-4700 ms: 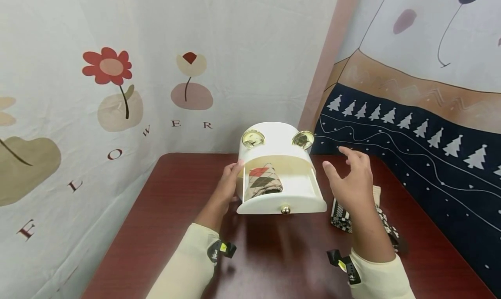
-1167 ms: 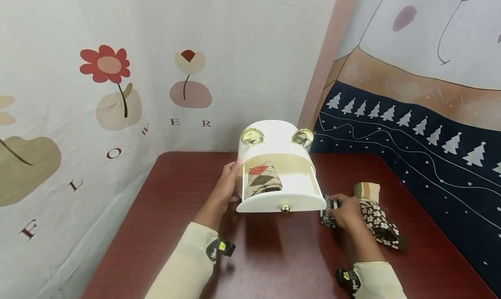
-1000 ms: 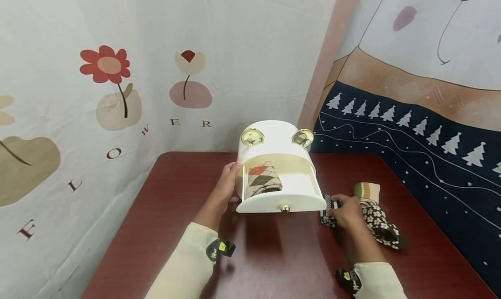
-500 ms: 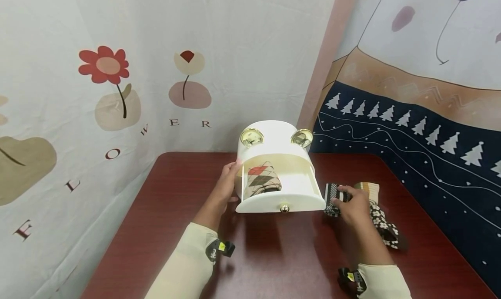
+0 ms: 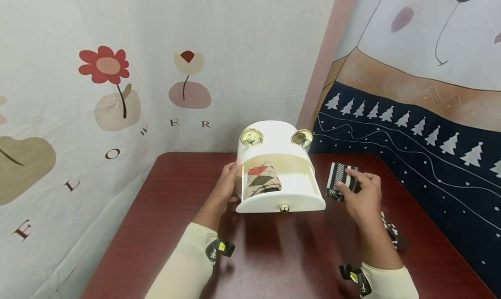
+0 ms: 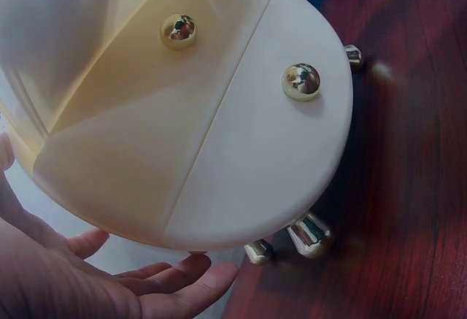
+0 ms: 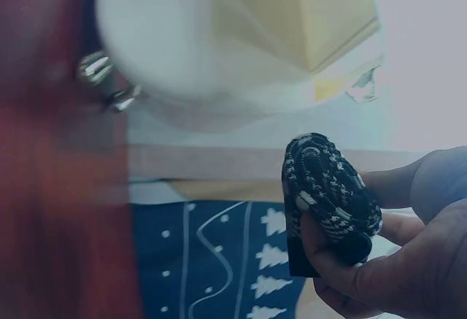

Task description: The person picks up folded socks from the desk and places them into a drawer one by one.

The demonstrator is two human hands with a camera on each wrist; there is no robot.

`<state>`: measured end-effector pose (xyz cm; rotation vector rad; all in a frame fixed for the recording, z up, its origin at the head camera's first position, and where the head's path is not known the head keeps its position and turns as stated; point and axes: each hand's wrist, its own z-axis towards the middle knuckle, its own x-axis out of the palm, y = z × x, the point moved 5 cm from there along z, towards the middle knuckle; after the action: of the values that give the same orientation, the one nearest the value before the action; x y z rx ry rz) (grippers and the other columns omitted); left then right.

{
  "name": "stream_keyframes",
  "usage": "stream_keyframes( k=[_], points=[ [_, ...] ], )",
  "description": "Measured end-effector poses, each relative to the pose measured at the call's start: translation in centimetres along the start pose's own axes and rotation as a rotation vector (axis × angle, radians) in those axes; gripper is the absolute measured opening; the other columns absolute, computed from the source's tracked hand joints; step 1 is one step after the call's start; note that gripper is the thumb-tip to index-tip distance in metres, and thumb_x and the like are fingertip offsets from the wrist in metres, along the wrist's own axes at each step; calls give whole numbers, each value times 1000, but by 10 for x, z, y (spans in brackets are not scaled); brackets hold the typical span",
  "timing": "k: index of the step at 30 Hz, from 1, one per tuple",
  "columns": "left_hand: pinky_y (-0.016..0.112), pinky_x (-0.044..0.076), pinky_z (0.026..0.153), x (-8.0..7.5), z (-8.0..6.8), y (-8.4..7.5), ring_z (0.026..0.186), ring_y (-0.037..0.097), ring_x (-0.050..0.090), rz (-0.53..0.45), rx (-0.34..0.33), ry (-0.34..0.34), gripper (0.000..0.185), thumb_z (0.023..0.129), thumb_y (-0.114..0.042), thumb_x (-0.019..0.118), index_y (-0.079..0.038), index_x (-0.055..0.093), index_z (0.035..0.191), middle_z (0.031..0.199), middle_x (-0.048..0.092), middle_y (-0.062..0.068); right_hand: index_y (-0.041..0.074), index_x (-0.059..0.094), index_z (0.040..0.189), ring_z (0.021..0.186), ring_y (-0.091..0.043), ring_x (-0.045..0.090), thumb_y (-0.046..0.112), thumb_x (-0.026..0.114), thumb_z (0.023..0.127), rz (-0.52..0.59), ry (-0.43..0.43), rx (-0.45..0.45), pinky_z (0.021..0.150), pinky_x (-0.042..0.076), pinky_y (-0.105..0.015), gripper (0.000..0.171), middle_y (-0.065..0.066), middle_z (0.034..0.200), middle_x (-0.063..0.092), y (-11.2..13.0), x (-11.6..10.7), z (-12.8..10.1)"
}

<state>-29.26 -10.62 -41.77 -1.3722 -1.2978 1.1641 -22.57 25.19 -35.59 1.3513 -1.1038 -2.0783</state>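
A white rounded box [image 5: 274, 131] with gold round eyes has its drawer [image 5: 262, 203] pulled out. Inside, at the left, lies a rolled argyle sock [image 5: 264, 178]. My left hand [image 5: 225, 183] holds the box's left side, thumb at the front rim; the left wrist view shows its fingers [image 6: 171, 279] against the curved edge. To the right of the drawer, my right hand [image 5: 364, 199] pinches a rolled black-and-white sock [image 5: 338, 179] between thumb and fingers. Its coiled knit end [image 7: 328, 184] faces the camera in the right wrist view.
A floral dark sock [image 5: 391, 231] lies on the red-brown table [image 5: 176, 246], mostly hidden behind my right hand and forearm. Gold feet [image 6: 310, 235] hold the box up. A flower-print curtain [image 5: 242, 72] hangs behind, and a dark tree-print one [image 5: 422, 159] at the right.
My right hand came down empty to the black-and-white sock, took hold of it and raised it up and away from me. The left hand, box and argyle sock have stayed put.
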Motion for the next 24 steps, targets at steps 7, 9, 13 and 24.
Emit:
stream_keyframes(
  k=[7, 9, 13, 24],
  points=[
    [74, 48, 102, 0, 0, 0, 141, 44, 49, 3, -2, -2, 78, 108, -73, 41, -21, 32, 165, 159, 46, 21, 11, 67, 149, 133, -37, 45, 12, 77, 102, 21, -75, -75, 88, 38, -12, 47, -23, 150, 39, 24, -12, -8],
    [74, 48, 102, 0, 0, 0, 141, 44, 49, 4, -3, -2, 78, 108, -73, 41, -20, 32, 165, 159, 46, 21, 11, 68, 148, 134, -36, 44, 11, 77, 102, 28, -96, -103, 89, 38, -12, 47, -22, 149, 41, 32, -14, -11],
    [76, 47, 103, 0, 0, 0, 141, 45, 48, 0, 0, -4, 78, 108, -73, 41, -20, 31, 166, 159, 45, 21, 12, 70, 146, 132, -33, 45, 11, 78, 102, 62, -119, -159, 91, 40, -14, 45, -20, 148, 43, 48, -17, -18],
    [77, 46, 105, 0, -1, 0, 142, 47, 49, 6, 0, 0, 79, 108, -73, 41, -20, 30, 166, 159, 45, 22, 5, 69, 145, 130, -29, 48, 2, 78, 100, 204, 15, -242, 92, 38, 6, 46, -20, 141, 41, 80, -1, -31]
  ],
)
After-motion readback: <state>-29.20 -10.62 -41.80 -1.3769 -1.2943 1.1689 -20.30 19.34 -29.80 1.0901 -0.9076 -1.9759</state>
